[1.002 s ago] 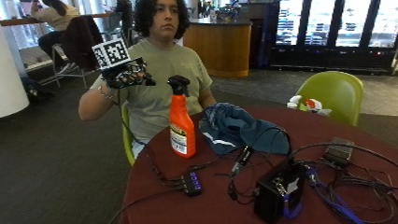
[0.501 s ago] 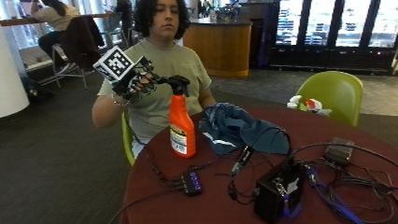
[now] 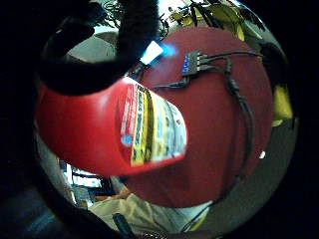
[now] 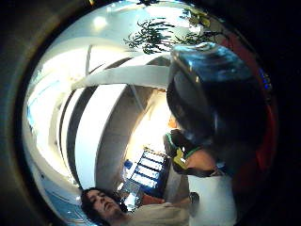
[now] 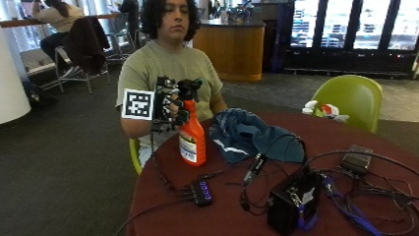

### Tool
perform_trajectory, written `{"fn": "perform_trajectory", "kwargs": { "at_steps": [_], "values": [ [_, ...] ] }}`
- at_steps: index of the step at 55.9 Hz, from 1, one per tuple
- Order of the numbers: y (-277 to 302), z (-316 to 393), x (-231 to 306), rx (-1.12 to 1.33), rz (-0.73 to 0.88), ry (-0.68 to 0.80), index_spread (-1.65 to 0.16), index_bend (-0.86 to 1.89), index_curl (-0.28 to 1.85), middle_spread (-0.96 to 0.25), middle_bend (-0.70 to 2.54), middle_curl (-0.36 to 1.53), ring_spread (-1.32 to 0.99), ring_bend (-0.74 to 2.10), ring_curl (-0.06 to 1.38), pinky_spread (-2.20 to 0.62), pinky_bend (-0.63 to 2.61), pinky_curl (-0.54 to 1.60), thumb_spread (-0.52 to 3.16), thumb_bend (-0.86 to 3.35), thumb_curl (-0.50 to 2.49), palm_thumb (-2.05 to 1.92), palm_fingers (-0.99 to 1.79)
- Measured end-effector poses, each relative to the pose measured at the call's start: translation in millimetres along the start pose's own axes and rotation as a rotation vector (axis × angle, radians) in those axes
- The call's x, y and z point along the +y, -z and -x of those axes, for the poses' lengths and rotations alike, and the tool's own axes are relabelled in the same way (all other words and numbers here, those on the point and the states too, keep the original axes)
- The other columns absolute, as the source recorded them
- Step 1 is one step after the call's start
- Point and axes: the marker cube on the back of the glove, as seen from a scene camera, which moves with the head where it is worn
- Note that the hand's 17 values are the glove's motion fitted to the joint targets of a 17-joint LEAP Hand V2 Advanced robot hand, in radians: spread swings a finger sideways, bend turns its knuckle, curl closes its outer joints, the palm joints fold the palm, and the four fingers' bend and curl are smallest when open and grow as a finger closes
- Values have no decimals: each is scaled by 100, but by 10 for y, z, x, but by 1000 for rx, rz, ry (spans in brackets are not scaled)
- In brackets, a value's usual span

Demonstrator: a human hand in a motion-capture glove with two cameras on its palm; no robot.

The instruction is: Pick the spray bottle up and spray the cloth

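spray bottle stood near the table's edge beside the blue cloth; the gloved right hand curled its grip round the neck. pickup step was in hand; next called for lifting and aiming at the cloth.

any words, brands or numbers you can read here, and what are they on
No text can be read.
Spray bottle label: printed lines in yellow, white and dark, too blurred to read.
Small label on the blue cloth: too small to read.
Black box on the table: no legible marking.
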Motion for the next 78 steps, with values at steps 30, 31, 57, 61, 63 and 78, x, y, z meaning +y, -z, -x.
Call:
{"fn": "perform_trajectory", "kwargs": {
  "at_steps": [30,31,57,61,63,78],
  "values": [
    [-337,-245,-666,-46,-85,62,-24,25,27,-6,32,40,-12,51,38,-7,32,36,89,0,41,73,119],
    [-335,-242,-657,-62,-71,61,-24,23,28,-7,36,41,-13,52,39,-8,32,36,89,1,42,77,123],
    [27,1046,-214,309,381,116,-18,29,47,-14,59,53,-14,62,46,-21,35,39,49,-2,62,103,137],
    [-69,1222,-196,409,505,105,-18,30,49,-14,60,53,-14,62,47,-22,35,39,45,-3,64,103,137],
    [-136,1281,-198,459,572,92,-18,30,49,-14,61,53,-14,63,47,-22,35,40,44,-3,65,103,137],
    [-855,1324,-68,895,1172,-109,-18,31,53,-14,63,54,-14,63,47,-22,38,40,38,-3,70,101,135]
  ]
}}
